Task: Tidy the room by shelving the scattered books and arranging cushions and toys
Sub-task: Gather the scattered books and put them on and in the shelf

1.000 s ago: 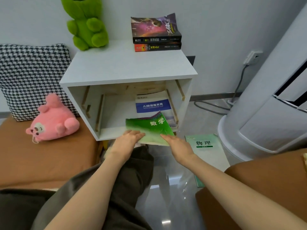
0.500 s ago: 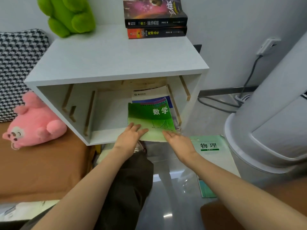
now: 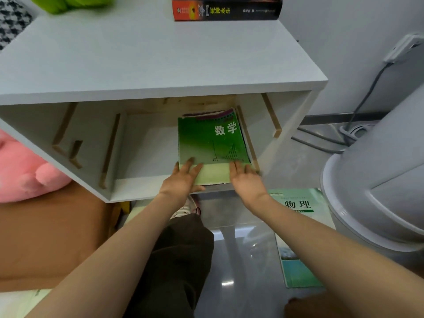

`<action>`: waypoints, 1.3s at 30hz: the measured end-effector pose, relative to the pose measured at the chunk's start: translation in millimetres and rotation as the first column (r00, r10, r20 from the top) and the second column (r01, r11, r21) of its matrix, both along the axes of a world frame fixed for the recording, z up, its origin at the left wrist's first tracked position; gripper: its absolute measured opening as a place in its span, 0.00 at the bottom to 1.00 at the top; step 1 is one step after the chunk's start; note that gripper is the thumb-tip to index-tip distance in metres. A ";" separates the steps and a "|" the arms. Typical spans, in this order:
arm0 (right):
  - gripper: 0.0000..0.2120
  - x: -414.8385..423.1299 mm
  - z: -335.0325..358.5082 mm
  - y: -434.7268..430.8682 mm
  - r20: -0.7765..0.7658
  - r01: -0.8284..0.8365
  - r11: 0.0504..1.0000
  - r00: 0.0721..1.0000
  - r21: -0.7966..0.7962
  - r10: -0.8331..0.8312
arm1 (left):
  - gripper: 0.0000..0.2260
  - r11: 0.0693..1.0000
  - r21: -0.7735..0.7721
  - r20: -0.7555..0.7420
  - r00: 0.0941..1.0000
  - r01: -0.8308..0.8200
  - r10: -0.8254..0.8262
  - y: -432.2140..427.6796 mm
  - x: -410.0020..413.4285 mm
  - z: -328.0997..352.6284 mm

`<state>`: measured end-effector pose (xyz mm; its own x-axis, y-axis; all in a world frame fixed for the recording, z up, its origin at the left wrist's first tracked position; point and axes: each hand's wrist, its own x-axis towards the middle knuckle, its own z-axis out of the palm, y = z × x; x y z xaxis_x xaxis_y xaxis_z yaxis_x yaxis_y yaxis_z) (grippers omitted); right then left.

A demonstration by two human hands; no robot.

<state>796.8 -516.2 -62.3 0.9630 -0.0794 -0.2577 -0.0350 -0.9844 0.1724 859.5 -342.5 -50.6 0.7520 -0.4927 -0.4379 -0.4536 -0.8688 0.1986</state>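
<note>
**Both grips flat on the green maths book in the shelf**

At the far left a houndstooth cushion shows at the top corner. Below it a pink plush toy lies on the brown seat, and its paw is just beside the white shelf unit. A green plush toy sits on the unit's top, near the back left.

My left grip is open, its fingers straight and lying on the near left corner of the green maths book. That book lies flat in the right part of the open compartment, against the wooden rail on the right. It rests on another book, whose purple edge peeks out behind it. My right grip is open too, fingers flat on the near right corner.

A stack of dark books rests on the unit's top, towards the back right. On the floor to the right lies a pale green physics book, just beside a white appliance.
</note>
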 end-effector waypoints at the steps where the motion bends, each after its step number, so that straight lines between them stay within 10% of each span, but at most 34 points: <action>1: 0.32 1.1 -3.9 1.4 -0.014 0.017 1.000 1.000 -0.003 -0.017 | 0.33 1.000 0.006 -0.029 1.000 0.001 -0.001 0.1 2.4 -5.1; 14: 0.46 -6.4 -17.3 -24.9 -0.067 -0.035 0.984 0.997 0.176 0.047 | 0.35 0.996 -0.066 -0.056 0.996 -0.066 0.062 -6.5 12.0 -41.0; 24: 0.39 -13.6 -23.7 -19.4 0.021 0.036 0.972 0.999 0.232 -0.042 | 0.33 0.996 0.003 0.067 0.994 -0.088 0.088 -16.8 5.2 -32.2; 30: 0.19 -49.9 -38.8 -20.4 0.409 -0.021 0.944 0.904 0.329 -0.123 | 0.23 0.988 -0.140 0.258 0.961 -0.066 0.101 -37.5 -28.1 -19.6; 39: 0.14 -93.8 -55.0 -24.0 0.232 0.491 0.762 0.754 0.423 -0.615 | 0.22 0.967 -0.219 0.300 0.952 0.133 -0.063 -68.7 -76.0 -20.0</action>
<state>703.0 -540.1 -117.3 0.7995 -0.5995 -0.0358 -0.5849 -0.7637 -0.2731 783.4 -411.2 -70.6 0.7714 -0.6321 -0.0731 -0.6020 -0.7622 0.2381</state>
